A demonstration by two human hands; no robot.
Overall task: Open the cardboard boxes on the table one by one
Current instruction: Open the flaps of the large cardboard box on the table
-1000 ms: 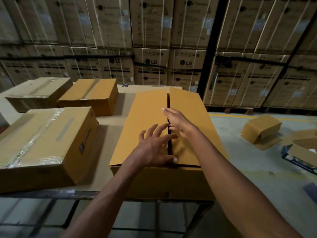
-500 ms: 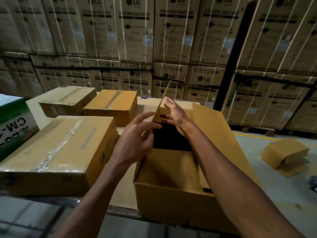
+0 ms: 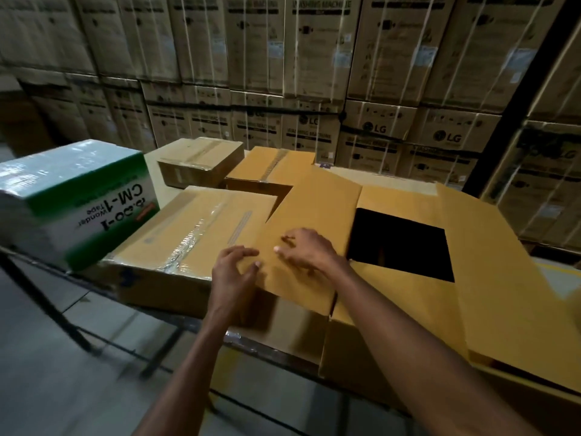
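1. I'm pressing the left flap [image 3: 311, 234] of the open cardboard box [image 3: 371, 344] down and outward. My right hand [image 3: 309, 250] is lying on top of it with fingers spread, and my left hand [image 3: 234, 272] is pinching its near edge, thumb on top.
2. The flap's looking like light, stiff corrugated board that's probably going to bend only at the crease, so the free edge is the place to hold.
3. The opening [image 3: 401, 243] is sitting just right of my hands, dark inside, can't tell what's in there.
4. The flap's overlapping the taped box [image 3: 188, 243] just left of my hands, so there's little room that way.
5. The green-and-white tape carton [image 3: 78, 199] is sitting farther left, and two sealed boxes [image 3: 201, 165] are waiting beyond.
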